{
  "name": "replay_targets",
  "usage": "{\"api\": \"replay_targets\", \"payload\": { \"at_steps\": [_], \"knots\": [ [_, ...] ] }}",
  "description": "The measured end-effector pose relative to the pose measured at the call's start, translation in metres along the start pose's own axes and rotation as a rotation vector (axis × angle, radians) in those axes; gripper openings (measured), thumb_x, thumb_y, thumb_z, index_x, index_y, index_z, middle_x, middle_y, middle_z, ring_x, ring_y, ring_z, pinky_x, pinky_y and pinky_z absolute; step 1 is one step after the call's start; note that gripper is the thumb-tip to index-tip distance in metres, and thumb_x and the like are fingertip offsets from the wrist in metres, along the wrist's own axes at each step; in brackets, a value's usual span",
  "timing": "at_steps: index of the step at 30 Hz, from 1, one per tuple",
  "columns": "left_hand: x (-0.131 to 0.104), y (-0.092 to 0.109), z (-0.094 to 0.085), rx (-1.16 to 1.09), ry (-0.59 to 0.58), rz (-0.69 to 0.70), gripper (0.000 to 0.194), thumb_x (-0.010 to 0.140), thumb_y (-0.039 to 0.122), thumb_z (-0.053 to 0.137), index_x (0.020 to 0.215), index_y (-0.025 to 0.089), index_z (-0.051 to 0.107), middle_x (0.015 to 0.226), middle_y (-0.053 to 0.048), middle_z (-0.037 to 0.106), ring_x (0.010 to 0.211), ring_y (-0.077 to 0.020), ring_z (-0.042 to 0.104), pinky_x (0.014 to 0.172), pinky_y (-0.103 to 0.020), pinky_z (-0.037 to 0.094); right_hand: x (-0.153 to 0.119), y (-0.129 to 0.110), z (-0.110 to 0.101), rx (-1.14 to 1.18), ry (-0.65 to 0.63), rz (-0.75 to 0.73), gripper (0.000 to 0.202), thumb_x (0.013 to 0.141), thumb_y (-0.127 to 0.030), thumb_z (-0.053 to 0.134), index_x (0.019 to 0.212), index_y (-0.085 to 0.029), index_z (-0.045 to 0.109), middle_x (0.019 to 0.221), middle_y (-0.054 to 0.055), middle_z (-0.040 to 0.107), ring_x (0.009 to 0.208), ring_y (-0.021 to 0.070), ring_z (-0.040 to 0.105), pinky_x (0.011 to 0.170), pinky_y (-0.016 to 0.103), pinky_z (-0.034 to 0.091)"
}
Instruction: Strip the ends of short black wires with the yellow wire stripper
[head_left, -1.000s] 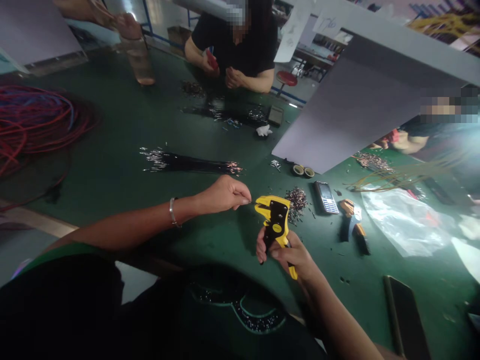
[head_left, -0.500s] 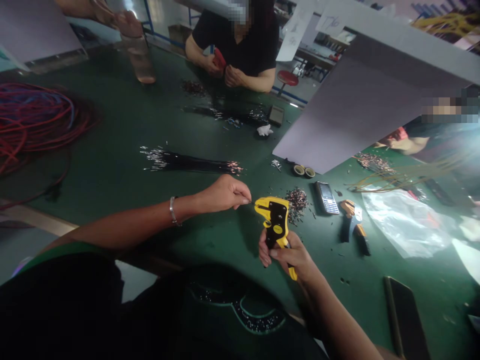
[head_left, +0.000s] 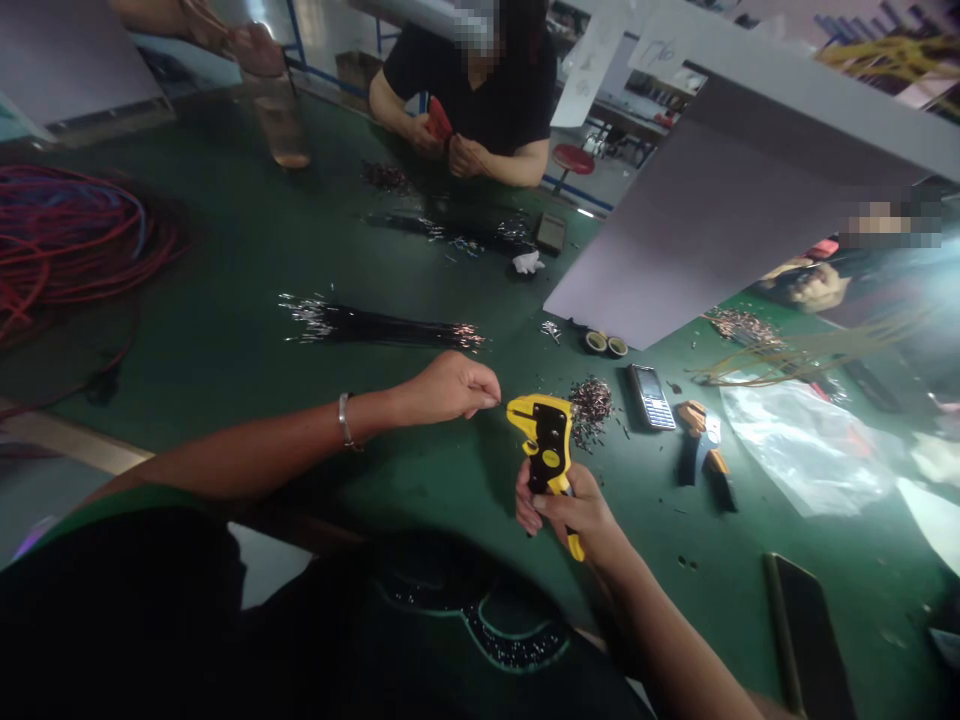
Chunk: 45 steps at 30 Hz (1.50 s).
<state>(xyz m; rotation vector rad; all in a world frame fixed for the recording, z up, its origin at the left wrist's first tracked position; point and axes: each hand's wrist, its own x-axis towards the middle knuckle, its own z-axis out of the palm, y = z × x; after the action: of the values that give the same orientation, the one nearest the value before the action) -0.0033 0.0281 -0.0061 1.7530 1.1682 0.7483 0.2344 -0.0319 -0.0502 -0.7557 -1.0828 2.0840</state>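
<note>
My right hand [head_left: 564, 508] is wrapped round the handles of a yellow and black wire stripper [head_left: 552, 440], its jaws pointing up and left. Just left of those jaws, my left hand [head_left: 457, 388] is closed in a pinch, a small gap apart from the tool. Whatever sits between those fingertips is too thin and dark to make out. Beyond the left hand lies a bundle of black wires [head_left: 390, 328] with bare, shiny ends. Behind the stripper is a heap of small dark and coppery offcuts [head_left: 592, 402].
Right of the heap are a keypad phone [head_left: 651, 396], an orange-handled tool [head_left: 701, 440], a clear plastic bag [head_left: 810, 440] and a smartphone [head_left: 810, 635]. Red and blue cable coils [head_left: 67, 250] lie left. A slanted grey panel [head_left: 660, 220] divides the table; a co-worker [head_left: 465, 100] sits opposite.
The stripper in my right hand has shifted slightly left. My left hand stays almost in place, still pinched. At the right, a co-worker's hands have moved.
</note>
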Motion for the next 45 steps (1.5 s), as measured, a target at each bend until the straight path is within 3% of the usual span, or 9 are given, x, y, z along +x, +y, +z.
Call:
{"api": "replay_targets", "payload": {
  "at_steps": [9, 21, 31, 36, 45],
  "knots": [
    [0.001, -0.003, 0.002, 0.089, 0.037, 0.056, 0.014, 0.072, 0.014, 0.055, 0.068, 0.014, 0.068, 0.044, 0.005, 0.051, 0.048, -0.0081, 0.046, 0.055, -0.022, 0.036, 0.002, -0.003, 0.002, -0.096, 0.111, 0.026, 0.020, 0.064, -0.014, 0.070, 0.082, -0.015, 0.061, 0.062, -0.002, 0.056, 0.044, 0.0099, 0.049, 0.041, 0.026, 0.042],
    [0.006, -0.013, 0.004, 0.204, 0.081, 0.156, 0.017, 0.069, 0.009, 0.053, 0.061, 0.016, 0.066, 0.053, 0.003, 0.057, 0.053, -0.0090, 0.047, 0.056, -0.022, 0.033, 0.008, -0.005, 0.003, -0.116, 0.157, 0.041, 0.021, 0.060, -0.010, 0.066, 0.080, -0.015, 0.061, 0.061, -0.003, 0.058, 0.041, 0.0099, 0.049, 0.040, 0.026, 0.043],
    [0.003, -0.008, 0.007, 0.239, 0.088, 0.135, 0.015, 0.070, 0.011, 0.053, 0.059, 0.015, 0.063, 0.054, 0.003, 0.055, 0.053, -0.0089, 0.047, 0.056, -0.022, 0.034, 0.009, -0.005, -0.004, -0.217, 0.190, 0.019, 0.022, 0.062, -0.009, 0.062, 0.082, -0.015, 0.060, 0.059, -0.003, 0.058, 0.041, 0.0109, 0.051, 0.041, 0.026, 0.043],
    [0.000, -0.006, 0.011, 0.133, 0.091, 0.071, 0.014, 0.070, 0.014, 0.053, 0.058, 0.015, 0.060, 0.047, 0.006, 0.044, 0.048, -0.0073, 0.038, 0.049, -0.021, 0.029, 0.013, -0.008, -0.003, -0.277, 0.211, 0.018, 0.021, 0.060, -0.010, 0.062, 0.081, -0.015, 0.059, 0.056, -0.004, 0.058, 0.040, 0.0110, 0.051, 0.041, 0.025, 0.041],
    [-0.006, 0.004, 0.012, 0.041, 0.106, 0.032, 0.013, 0.070, 0.014, 0.054, 0.059, 0.015, 0.060, 0.044, 0.006, 0.045, 0.045, -0.0066, 0.038, 0.047, -0.021, 0.029, 0.013, -0.017, 0.005, -0.429, 0.278, 0.011, 0.021, 0.057, -0.013, 0.060, 0.077, -0.017, 0.059, 0.056, -0.005, 0.057, 0.040, 0.0099, 0.049, 0.040, 0.024, 0.039]
  ]
}}
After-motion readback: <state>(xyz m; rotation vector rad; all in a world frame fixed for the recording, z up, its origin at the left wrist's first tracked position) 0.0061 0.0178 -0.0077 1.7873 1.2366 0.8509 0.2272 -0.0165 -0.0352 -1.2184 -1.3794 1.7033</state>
